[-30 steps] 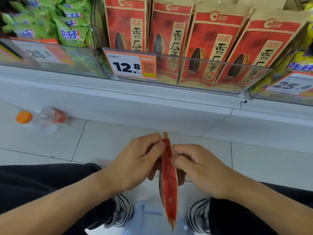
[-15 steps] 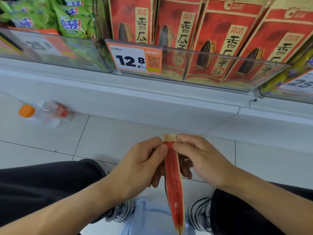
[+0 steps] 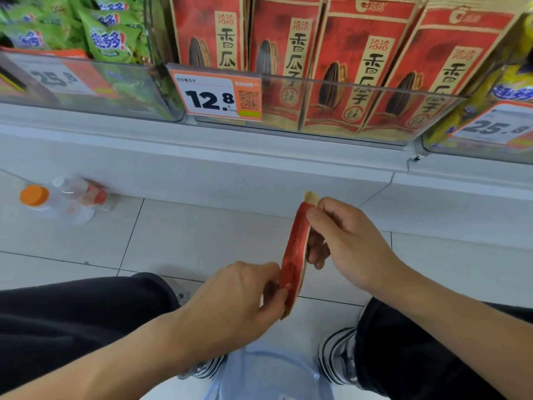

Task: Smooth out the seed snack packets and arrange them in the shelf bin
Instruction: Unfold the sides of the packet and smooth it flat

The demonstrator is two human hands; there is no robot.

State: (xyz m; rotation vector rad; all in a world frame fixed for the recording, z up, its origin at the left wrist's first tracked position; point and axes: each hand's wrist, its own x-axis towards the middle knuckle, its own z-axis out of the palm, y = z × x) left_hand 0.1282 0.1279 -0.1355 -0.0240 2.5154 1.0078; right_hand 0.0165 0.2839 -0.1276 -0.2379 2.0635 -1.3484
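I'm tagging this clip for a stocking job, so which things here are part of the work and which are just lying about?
Part of the job:
- red seed packet, edge-on
- left hand pinching its lower end
- right hand pinching its top
- shelf bin of matching red packets

Just lying about:
- orange-capped bottle on the floor
- green snack bags
- 12.8 price tag

Single view, head cam, wide-angle. Looks forward and down from a crouched person. Far/top of frame: bottom shelf (image 3: pixel 259 157) seen close, face-on, its bin (image 3: pixel 360 90) front filling the upper third. Middle: tiled floor (image 3: pixel 187 241). Near/bottom: knees, shoes, both forearms entering from the lower corners. Hands close to the lens, just right of centre: left hand (image 3: pixel 239 295) nearer, right hand (image 3: pixel 346 241) farther. Edges bend from lens distortion. No second view to overlap.
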